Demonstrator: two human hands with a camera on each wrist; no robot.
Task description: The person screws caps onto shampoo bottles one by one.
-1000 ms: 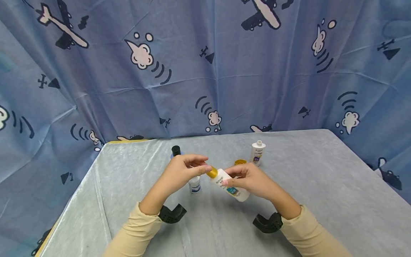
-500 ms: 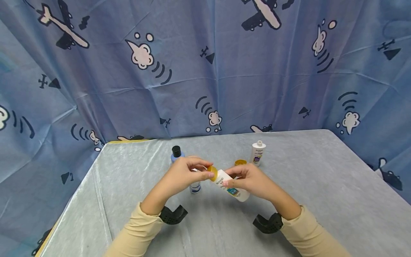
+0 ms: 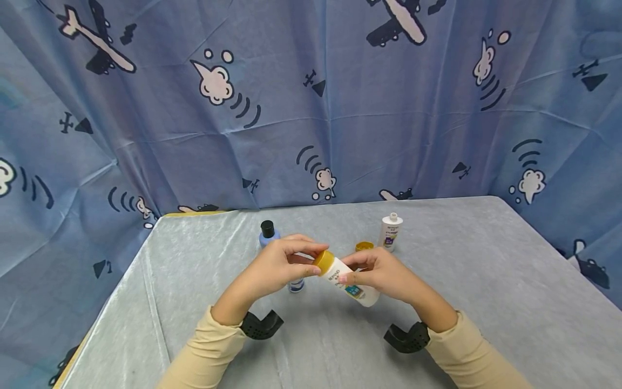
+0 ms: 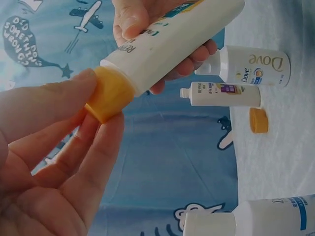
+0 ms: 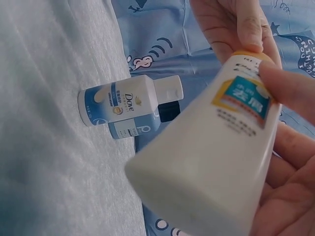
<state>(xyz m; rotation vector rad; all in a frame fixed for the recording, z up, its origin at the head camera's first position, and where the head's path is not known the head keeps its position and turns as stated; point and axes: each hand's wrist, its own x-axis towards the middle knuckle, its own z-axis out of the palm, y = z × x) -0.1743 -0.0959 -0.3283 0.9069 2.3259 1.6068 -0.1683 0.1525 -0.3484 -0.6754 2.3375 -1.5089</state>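
My right hand holds a white plastic bottle, tilted above the table, with its label upward and its capped end pointing up and to the left. With thumb and fingertips, my left hand pinches the yellow cap on that bottle's neck. In the left wrist view the cap sits right against the white shoulder. The right wrist view shows the flat base of the bottle nearest the camera and the right thumb along its labelled side.
An uncapped white bottle stands at back right, a loose yellow cap near it. A white Dove bottle is hidden behind the right hand in the head view. Behind the left hand stand another Dove bottle and a blue bottle with black top.
The left fingers have shifted around the yellow cap, and more of it shows now. The bottle and right hand have stayed nearly in place.
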